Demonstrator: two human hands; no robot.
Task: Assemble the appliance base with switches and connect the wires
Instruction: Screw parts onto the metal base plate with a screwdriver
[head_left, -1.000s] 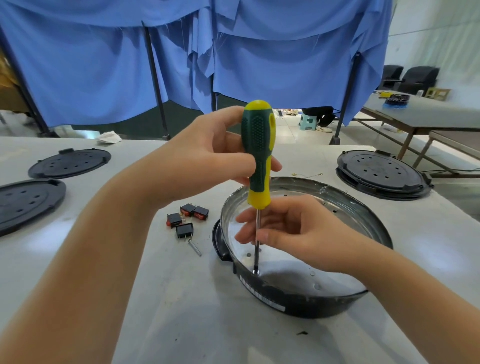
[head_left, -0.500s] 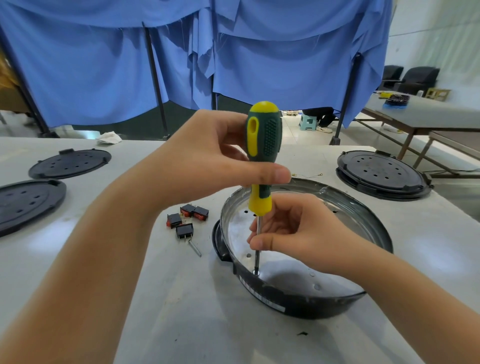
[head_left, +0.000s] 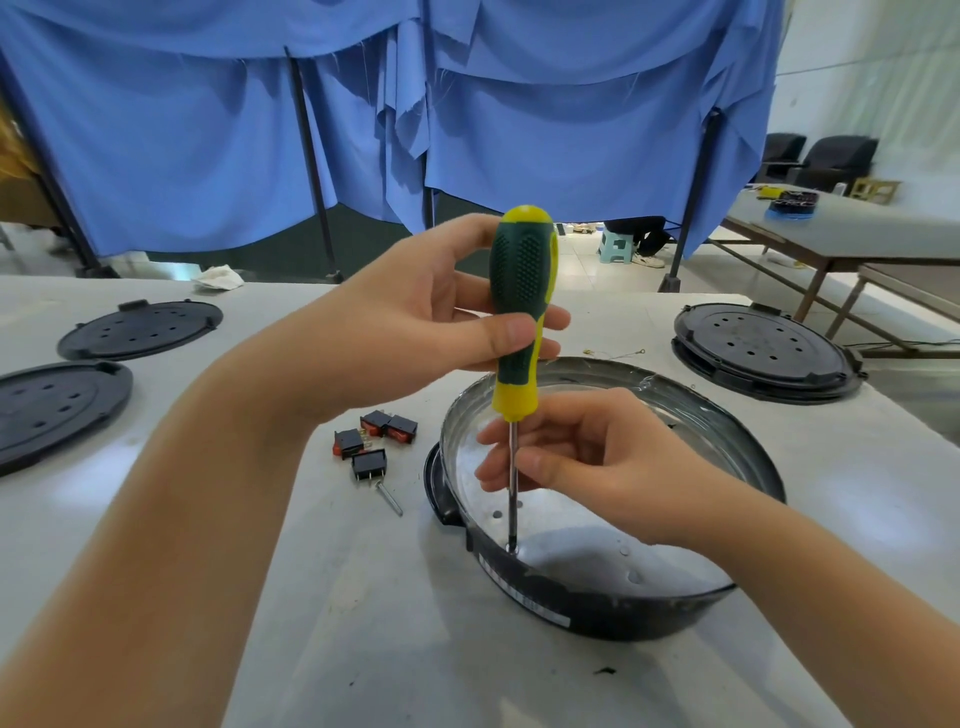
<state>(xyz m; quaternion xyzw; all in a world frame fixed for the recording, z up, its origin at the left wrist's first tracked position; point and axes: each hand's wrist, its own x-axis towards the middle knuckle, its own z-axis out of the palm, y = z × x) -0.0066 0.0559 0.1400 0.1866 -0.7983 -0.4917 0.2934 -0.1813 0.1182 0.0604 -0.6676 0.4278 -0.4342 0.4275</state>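
No text can be read. A white label (head_left: 524, 600) with small print sits on the outer wall of the appliance base (head_left: 613, 618), too blurred to make out.

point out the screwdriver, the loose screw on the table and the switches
screwdriver (head_left: 522, 270): head view, on the green grip of the handle
loose screw (head_left: 390, 498): head view, mid-shaft, on the table
switches (head_left: 370, 464): head view, on the body of the nearest one
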